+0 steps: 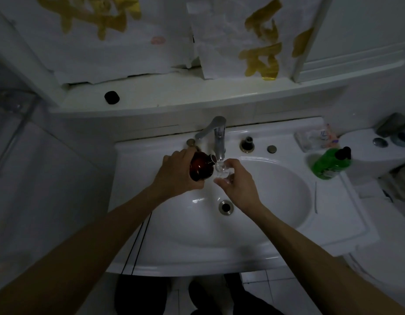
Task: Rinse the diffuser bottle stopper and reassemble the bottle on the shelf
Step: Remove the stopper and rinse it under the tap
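My left hand grips a round amber glass diffuser bottle, tilted so its dark neck points right toward the tap spout. My right hand pinches a small clear stopper right under the spout of the chrome faucet, beside the bottle's mouth. Both hands hover over the white sink basin. A black cap lies on the white shelf above the sink, at the left. Whether water runs I cannot tell.
The drain sits in the basin's middle. A green soap bottle with black pump and a clear soap dish stand on the right rim. A toilet tank is at the far right. Paper with gold marks covers the wall above the shelf.
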The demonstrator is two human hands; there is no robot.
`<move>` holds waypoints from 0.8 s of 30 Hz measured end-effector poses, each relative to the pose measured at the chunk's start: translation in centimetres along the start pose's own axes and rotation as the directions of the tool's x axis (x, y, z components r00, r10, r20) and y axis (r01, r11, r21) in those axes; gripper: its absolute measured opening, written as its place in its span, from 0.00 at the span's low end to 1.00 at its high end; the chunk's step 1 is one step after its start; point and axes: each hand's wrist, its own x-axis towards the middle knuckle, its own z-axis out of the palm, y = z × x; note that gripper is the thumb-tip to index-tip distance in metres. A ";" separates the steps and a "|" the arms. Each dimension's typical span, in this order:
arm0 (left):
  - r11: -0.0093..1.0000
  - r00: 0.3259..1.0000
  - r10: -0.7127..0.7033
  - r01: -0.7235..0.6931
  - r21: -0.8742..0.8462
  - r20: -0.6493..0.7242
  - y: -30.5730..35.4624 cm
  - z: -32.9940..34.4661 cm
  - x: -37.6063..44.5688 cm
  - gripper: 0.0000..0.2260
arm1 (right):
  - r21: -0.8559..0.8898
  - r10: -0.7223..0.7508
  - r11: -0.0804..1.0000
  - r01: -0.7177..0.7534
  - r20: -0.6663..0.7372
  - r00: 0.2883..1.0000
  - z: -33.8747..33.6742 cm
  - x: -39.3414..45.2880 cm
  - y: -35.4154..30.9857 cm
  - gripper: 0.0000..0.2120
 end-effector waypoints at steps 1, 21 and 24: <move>1.000 1.000 0.011 -0.011 0.016 -0.002 0.0 -0.1 -0.1 0.37 | 0.003 -0.003 1.000 0.003 0.003 1.000 0.1 -0.1 0.0 0.20; 0.973 0.994 0.105 -0.102 0.207 -0.006 -0.7 -1.9 -0.2 0.34 | 0.108 0.011 0.994 -0.010 -0.006 1.000 1.0 -0.3 -1.2 0.19; 0.962 0.993 0.117 -0.114 0.249 0.001 -0.9 -2.2 -0.1 0.35 | 0.105 0.017 0.994 -0.015 -0.013 1.000 1.2 -0.2 -1.1 0.19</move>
